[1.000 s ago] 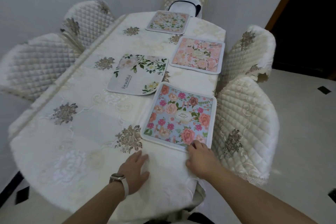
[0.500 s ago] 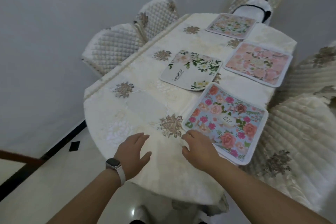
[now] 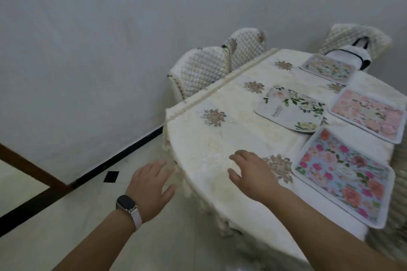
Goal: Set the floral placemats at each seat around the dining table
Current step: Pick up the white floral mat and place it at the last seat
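Several floral placemats lie on the cream-clothed dining table (image 3: 231, 130). A blue one with pink roses (image 3: 345, 176) sits at the near right. A pink one (image 3: 370, 114) lies beyond it, and a pale green-pink one (image 3: 328, 68) is at the far end. A white mat with green leaves (image 3: 290, 108) lies askew mid-table. My right hand (image 3: 251, 169) hovers over the cloth left of the blue mat, fingers spread, holding nothing. My left hand (image 3: 152, 185), with a watch on its wrist, is open off the table's near-left edge over the floor.
Two quilted cream chairs (image 3: 211, 68) stand between the table and the grey wall. Another chair (image 3: 356, 42) at the far end carries a white bag with black straps (image 3: 354, 55). Pale tiled floor with black inlays spreads to the left.
My view has swung left, so the table now sits at the right. My right hand left the blue mat's corner and moved left over the cloth. My left hand went off the table's edge.
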The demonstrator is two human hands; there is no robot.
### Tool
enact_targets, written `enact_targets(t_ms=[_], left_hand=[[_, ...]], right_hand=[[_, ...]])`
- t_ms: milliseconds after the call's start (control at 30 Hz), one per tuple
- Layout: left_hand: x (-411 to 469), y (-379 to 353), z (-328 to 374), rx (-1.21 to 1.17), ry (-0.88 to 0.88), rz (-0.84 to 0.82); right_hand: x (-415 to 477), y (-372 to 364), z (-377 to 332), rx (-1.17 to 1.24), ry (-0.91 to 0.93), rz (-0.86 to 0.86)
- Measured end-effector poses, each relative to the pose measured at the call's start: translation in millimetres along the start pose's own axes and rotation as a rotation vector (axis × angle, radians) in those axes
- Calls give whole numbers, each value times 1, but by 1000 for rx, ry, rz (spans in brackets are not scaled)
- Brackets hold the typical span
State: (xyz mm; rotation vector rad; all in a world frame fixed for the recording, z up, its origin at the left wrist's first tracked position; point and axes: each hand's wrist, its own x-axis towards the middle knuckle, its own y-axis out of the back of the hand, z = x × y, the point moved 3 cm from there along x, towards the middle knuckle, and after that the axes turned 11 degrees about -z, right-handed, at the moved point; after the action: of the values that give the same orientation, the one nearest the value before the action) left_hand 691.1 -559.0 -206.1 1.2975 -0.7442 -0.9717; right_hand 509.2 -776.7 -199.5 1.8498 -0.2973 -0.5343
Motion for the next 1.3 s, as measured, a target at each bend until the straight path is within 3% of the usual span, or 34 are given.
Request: enact_targets(t_ms=[233, 500, 733, 933, 1300], left_hand=[[-26, 24, -110, -27, 36, 49], [-9, 23, -152, -56, 16, -14], [41, 15, -154, -32, -53, -97], [141, 25, -140, 84, -150, -158], [339, 22, -28, 76, -367, -252]], right_hand=[[40, 9, -75, -39, -78, 28], [60, 8, -110, 20, -86, 52], [85, 16, -55, 136, -219, 111], [124, 21, 5, 167, -298, 127], [161, 40, 128, 205, -451, 99]])
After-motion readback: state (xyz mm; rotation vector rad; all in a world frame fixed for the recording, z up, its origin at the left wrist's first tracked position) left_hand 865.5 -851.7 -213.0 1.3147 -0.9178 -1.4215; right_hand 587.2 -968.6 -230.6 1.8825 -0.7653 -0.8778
